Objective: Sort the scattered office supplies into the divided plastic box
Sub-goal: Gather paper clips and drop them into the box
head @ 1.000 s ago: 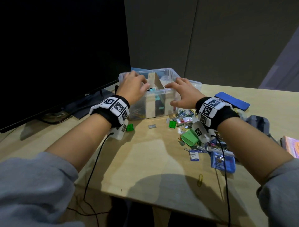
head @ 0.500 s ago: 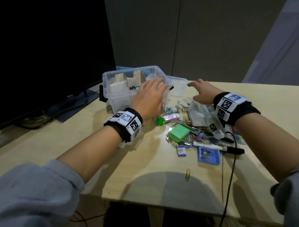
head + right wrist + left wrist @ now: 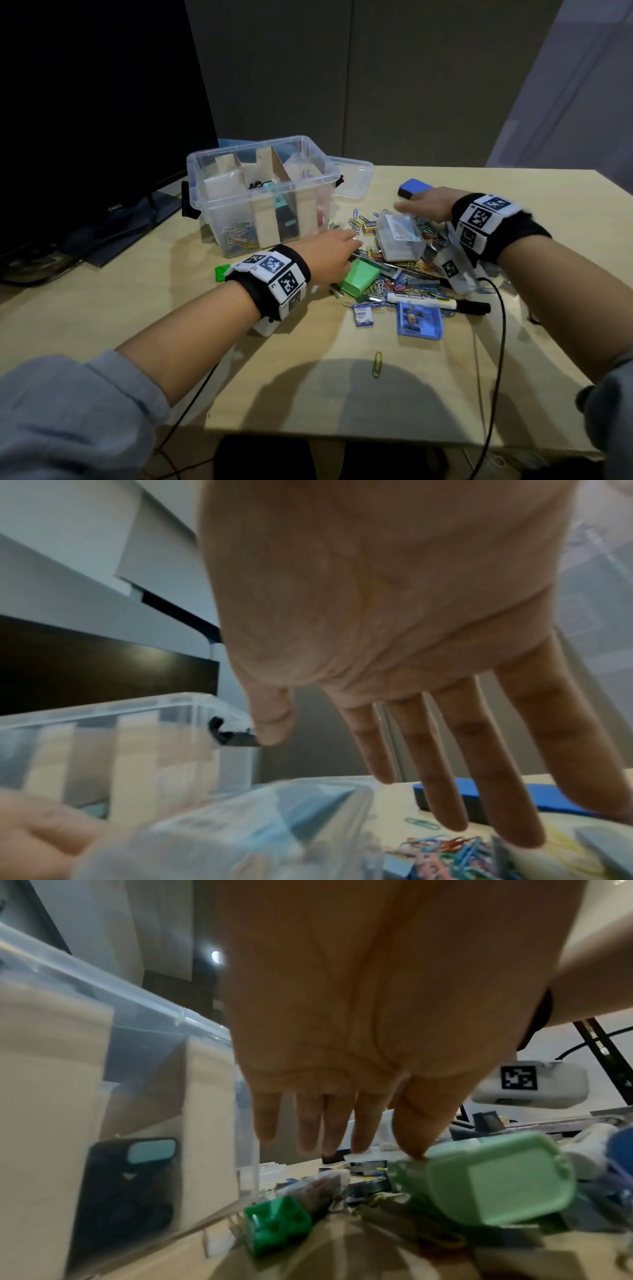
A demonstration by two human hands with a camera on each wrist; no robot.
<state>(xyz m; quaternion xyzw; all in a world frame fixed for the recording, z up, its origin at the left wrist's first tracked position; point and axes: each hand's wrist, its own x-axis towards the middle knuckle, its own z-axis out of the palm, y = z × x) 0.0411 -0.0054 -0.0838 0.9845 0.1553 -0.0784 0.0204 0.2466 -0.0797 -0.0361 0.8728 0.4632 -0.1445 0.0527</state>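
Observation:
The clear divided box (image 3: 310, 192) stands at the back left of the table, with cardboard dividers, paper clips and a dark teal-capped item inside. To its right lies a pile of office supplies (image 3: 407, 270). My left hand (image 3: 337, 246) is low over the pile's left edge, fingers straight (image 3: 334, 1123), thumb tip touching a pale green plastic case (image 3: 496, 1177) (image 3: 359, 279). My right hand (image 3: 419, 209) hovers flat with spread fingers (image 3: 445, 764) just above a clear plastic case (image 3: 399, 236). Neither hand holds anything.
A dark monitor (image 3: 96, 113) fills the left. The box lid (image 3: 354, 178) lies behind the box. A blue eraser (image 3: 414, 187), a marker (image 3: 438, 303), a blue card case (image 3: 418, 320), a green cube (image 3: 222, 273) and a lone yellow clip (image 3: 377, 364) lie around. A cable (image 3: 501, 325) trails off my right wrist.
Both hands have let go of the box's sides. They moved right and down over the pile of supplies, the left hand now touching the green case.

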